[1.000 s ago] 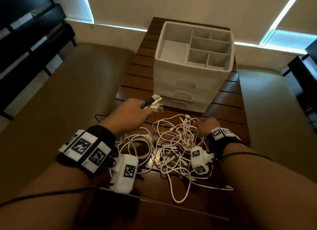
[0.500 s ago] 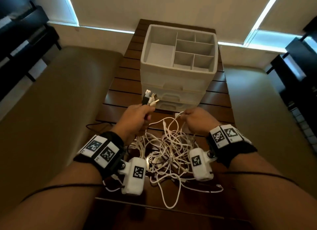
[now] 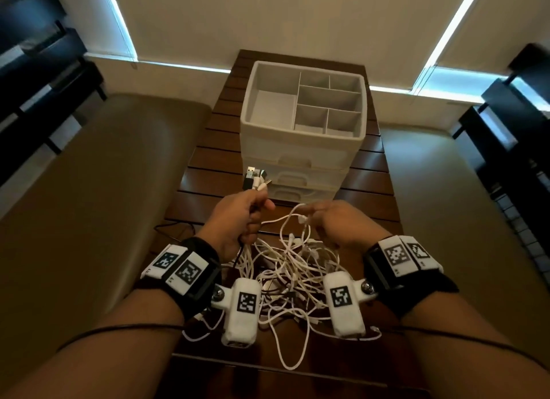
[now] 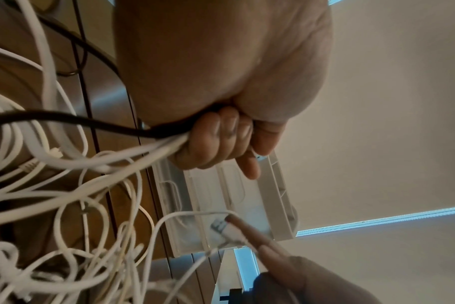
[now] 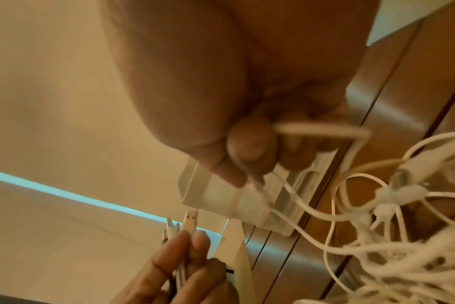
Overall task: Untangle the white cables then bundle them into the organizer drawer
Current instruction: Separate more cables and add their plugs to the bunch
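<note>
Slatted dark wood table (image 3: 208, 148) runs between two tan cushions, lit window strips behind. Head view: white organizer (image 3: 303, 148) sits at the far end, top tray divided and bare, three drawer fronts below all closed. Our left hand (image 3: 238, 220) is fisted round a bunch of plug ends (image 3: 256, 179) sticking up just in front of the drawers. Our right hand (image 3: 336, 224) pinches one white connector lifted off the white cables (image 3: 294, 267), which lie as a loose snarl on the table between our wrists – none in the organizer yet.

Left wrist view: fingers (image 4: 216, 142) curl tight round several white leads plus one black cable (image 4: 65, 119); the strands fan out from the fist into the pile. Opposite, the right fingertips hold a small white plug (image 4: 220, 224) in front of the drawer fronts.

Right wrist view: blurred, but thumb and forefinger (image 5: 249, 142) nip a thin lead near its end, a loop passing round behind them. A USB plug (image 5: 190, 219) stands out of the left fist below.

Step in hand, as we read it: collecting free ends. To do it well, we should keep the left grip firm as the anchor, draw the pinched lead out slowly along its own run, and stop if the snarl lifts with it – back-feed the plug through the loop instead of pulling. The black cable looks like it doesn't belong; drop it before bundling.
</note>
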The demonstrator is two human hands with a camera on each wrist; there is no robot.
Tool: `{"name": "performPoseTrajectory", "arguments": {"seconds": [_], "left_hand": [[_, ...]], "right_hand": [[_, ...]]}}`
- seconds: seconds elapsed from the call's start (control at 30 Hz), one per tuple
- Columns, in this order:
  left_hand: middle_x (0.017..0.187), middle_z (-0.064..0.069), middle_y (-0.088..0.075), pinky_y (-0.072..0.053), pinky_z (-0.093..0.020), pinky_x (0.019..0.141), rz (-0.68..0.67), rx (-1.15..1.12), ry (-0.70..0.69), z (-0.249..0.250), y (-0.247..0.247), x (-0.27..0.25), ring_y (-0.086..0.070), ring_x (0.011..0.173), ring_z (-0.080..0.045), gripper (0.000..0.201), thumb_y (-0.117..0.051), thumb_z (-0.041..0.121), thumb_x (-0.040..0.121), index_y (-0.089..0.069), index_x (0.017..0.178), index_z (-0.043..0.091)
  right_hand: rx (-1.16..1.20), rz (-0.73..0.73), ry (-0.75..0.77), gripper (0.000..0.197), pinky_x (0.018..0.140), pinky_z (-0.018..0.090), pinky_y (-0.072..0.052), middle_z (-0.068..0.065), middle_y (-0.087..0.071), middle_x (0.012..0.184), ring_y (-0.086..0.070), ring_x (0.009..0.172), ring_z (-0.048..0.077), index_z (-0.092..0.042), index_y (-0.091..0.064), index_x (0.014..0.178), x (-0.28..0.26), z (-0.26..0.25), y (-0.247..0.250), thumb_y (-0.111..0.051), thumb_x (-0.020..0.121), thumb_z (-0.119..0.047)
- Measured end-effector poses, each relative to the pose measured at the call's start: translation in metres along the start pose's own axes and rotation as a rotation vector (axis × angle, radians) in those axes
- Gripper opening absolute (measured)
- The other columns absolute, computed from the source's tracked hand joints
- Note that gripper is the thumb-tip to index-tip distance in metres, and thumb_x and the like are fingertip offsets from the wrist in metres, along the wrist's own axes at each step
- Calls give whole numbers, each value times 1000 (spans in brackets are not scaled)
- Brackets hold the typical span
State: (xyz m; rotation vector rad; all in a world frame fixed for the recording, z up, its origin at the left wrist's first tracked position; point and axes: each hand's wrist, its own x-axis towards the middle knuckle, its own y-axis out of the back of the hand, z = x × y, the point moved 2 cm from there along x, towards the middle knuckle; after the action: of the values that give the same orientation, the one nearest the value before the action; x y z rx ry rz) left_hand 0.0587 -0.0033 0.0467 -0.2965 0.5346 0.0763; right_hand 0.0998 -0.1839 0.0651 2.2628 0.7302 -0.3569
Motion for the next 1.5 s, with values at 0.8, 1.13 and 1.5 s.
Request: {"name": "performPoseTrajectory", "arguments": {"seconds": [0.8,1.13,1.5], "left_hand": [[55,-2,-49,-34,-25,43,-106,15,-113,-13,-26,-24,-40,40,-14,26,-49,23,92,-59,71,11],[54,0,-48,-34,-18,36,98,-5,-129,-13,-33,-22,-39,38,-9,23,-48,17,93,-51,71,10],[50,6,-31,-37,-25,42,48,-323,-114,17,-18,-11,-31,40,-11,41,-50,31,97,-44,57,22]], "right_hand": [[193,-22,331,99,54,11,-43,-6,-66,65,-62,56,-1,-59,9,142,-29,-32,-37,-59,92,-7],[220,58,243,110,70,25,-52,7,-74,75,-71,68,12,-40,5,151,-21,-14,-34,-75,81,-13],[137,117,233,16,58,19,-48,-5,-67,69,-60,61,3,-19,-63,74,-16,32,-37,-66,89,-25]]}}
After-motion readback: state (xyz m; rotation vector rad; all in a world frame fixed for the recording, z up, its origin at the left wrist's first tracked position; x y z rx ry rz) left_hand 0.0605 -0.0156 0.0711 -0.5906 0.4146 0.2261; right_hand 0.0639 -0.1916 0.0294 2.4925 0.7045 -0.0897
